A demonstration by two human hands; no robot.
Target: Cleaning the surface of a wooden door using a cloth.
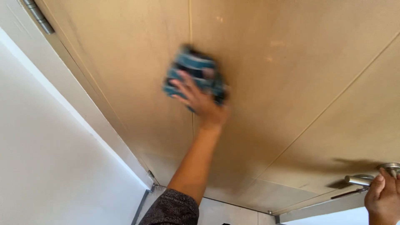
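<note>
My left hand (200,100) presses a blue-green cloth (193,68) flat against a tan wooden door (291,75), fingers spread over the cloth. Hand and cloth are blurred by motion. The arm reaches up from the bottom centre, with a dark grey sleeve (173,208) at the elbow. My right hand (382,198) sits at the bottom right corner, its fingers on the metal door handle (360,180) and its round base. Part of that hand is cut off by the frame edge.
A white wall (50,158) and pale door frame (96,112) run along the left. A metal hinge (39,16) shows at the top left. Thin grooves divide the door into panels. Its lower edge meets a pale floor (225,212).
</note>
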